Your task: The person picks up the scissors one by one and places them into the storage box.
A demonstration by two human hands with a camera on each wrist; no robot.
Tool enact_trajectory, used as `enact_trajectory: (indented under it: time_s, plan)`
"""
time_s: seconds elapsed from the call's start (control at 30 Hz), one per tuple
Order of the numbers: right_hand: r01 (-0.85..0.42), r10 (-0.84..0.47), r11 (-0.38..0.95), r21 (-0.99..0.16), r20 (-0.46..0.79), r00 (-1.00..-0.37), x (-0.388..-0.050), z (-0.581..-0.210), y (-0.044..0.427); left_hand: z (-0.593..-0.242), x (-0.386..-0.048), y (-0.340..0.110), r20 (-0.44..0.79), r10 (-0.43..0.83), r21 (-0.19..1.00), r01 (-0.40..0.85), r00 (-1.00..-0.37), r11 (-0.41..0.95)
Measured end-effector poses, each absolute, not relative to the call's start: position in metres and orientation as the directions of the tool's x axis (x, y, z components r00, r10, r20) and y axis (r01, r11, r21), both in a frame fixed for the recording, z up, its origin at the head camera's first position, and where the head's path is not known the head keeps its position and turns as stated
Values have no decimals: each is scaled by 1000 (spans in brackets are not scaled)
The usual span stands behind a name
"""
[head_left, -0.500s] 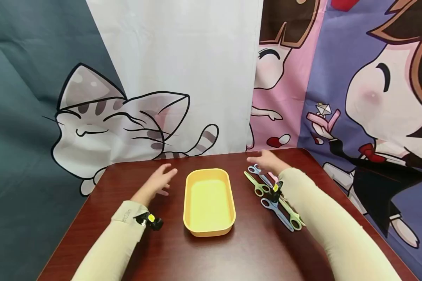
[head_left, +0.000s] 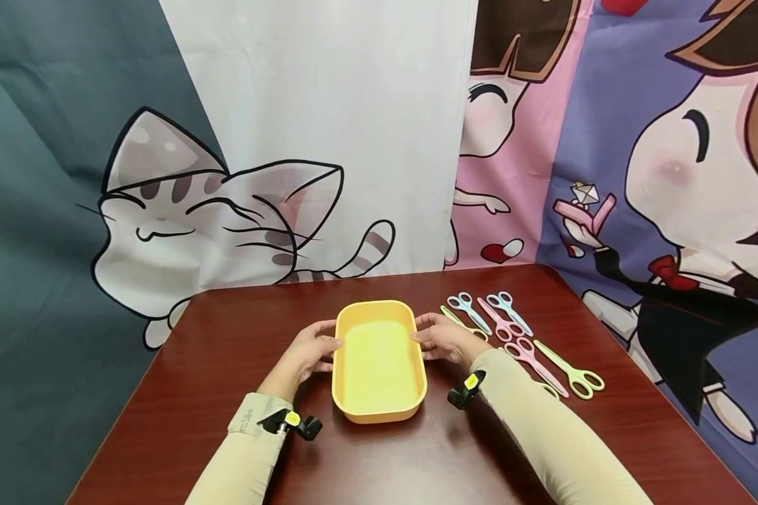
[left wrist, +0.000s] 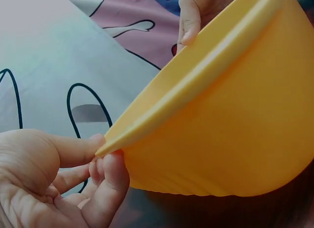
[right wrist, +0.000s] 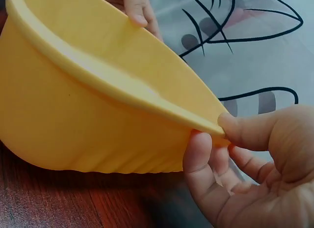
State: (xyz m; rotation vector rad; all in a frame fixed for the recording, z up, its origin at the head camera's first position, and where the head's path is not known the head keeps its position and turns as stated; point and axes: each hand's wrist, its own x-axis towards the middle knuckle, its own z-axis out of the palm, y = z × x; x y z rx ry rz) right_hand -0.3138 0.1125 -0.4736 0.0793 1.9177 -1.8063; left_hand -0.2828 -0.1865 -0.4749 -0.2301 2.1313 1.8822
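Note:
A yellow rectangular plastic basin (head_left: 380,368) with rounded corners and tall walls is at the middle of the table. My left hand (head_left: 306,355) pinches its left rim, the thumb over the edge and the fingers against the outer wall. On the opposite side my right hand (head_left: 447,339) grips the right rim the same way. In the left wrist view the thumb and fingers of the left hand (left wrist: 64,181) meet at the basin's edge (left wrist: 216,115). The right wrist view has the right hand (right wrist: 260,164) pinching the rim.
Several scissors lie right of the basin on the dark red table (head_left: 379,463): blue scissors (head_left: 476,318), pink scissors (head_left: 540,366) and green scissors (head_left: 575,374) among them. The right forearm partly covers some. A printed cartoon cloth (head_left: 354,105) hangs behind the table.
Both hands have come inward to the basin and taken hold of its sides. The right hand has left its place above the scissors, and more of them show now.

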Motion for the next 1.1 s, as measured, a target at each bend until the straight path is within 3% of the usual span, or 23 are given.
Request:
enact_trajectory:
  time_s: [0.5,0.73,1.1]
  plan:
    - [363,-274,98,-927,-375,-885,-312,-477,137,-487,-284,-168,-279,135,958,-286,-951,-29]
    - [373,-323,47,-927,-367,-872,-308,-481,143,-506,-283,-165,-283,193,920,-323,-940,-224]
    - [370,-288,130,-920,-392,-874,-309,-476,141,-522,-284,-161,-199,266,832,-306,-943,-462]
